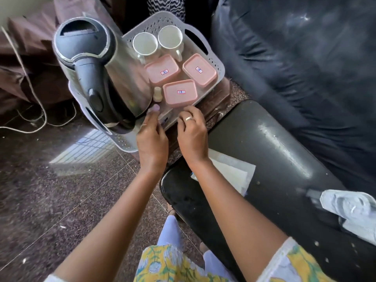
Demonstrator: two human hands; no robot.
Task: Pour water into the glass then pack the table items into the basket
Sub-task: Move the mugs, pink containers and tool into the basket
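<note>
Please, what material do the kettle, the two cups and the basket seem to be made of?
Kettle: likely polished steel, mirror-like reflections; its lid and handle look matte black plastic. Cups: probably glazed ceramic, white and glossy. Basket: seemingly moulded pale plastic, with perforated walls.
</note>
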